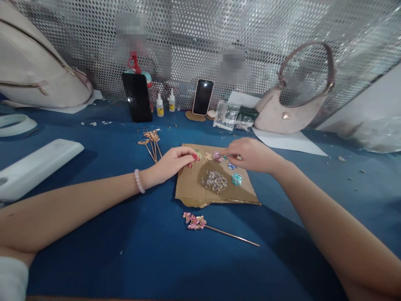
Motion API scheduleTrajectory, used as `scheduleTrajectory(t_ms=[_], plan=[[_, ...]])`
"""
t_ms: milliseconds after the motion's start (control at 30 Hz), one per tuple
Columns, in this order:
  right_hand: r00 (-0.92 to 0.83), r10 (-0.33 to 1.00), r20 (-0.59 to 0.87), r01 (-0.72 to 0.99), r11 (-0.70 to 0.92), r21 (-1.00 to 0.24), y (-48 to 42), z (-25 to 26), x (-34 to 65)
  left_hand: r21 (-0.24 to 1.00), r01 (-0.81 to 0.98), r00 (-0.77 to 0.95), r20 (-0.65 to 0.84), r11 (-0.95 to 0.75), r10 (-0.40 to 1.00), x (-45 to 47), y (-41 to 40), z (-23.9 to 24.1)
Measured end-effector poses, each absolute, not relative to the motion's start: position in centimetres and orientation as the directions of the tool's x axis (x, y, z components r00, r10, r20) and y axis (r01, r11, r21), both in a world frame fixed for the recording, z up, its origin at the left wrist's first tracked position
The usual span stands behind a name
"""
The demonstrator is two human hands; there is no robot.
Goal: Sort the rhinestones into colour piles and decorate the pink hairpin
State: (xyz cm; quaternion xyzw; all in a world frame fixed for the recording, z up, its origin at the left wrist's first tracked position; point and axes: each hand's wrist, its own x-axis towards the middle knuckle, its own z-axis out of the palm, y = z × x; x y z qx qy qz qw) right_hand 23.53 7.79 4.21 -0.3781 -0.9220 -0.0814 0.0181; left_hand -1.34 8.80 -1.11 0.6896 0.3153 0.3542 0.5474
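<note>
Pinching a slim tool (221,157), right hand (249,154) hangs over cardboard (191,186) likely keeping sparkly piles (216,181) off the counter (125,251); left hand (173,163) curled by green pile (198,154), can't tell if gripping

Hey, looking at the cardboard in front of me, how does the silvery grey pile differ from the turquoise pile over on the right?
The silvery grey pile is clearly larger than the turquoise pile. The grey pile looks mixed in tone; the turquoise pile is mostly blue-green. The grey pile has loose edges, whereas the turquoise pile is compact. Both are small shiny bits heaped on the cardboard.
</note>
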Motion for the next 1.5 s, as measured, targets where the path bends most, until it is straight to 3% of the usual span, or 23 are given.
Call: scheduleTrajectory(t_ms=[267,967,1200,1500], plan=[[-0.716,0.690,0.110,0.698,0.709,0.097,7.8,4.1,23.5,0.976,0.047,0.551,0.152,-0.213,0.820,-1.3,8.8,-1.2],[-0.705,0.698,0.129,0.708,0.681,0.188,7.6,3.5,22.7,0.973,0.077,0.546,0.141,-0.217,0.826,-1.3,8.8,-1.1],[-0.704,0.702,0.109,0.708,0.682,0.183,7.6,3.7,22.8,0.967,0.090,0.552,0.152,-0.240,0.820,-1.4,8.9,-1.2],[-0.627,0.756,0.188,0.779,0.614,0.128,6.5,4.0,23.1,0.960,0.101,0.563,0.162,-0.262,0.810,-1.4,8.6,-0.9]])
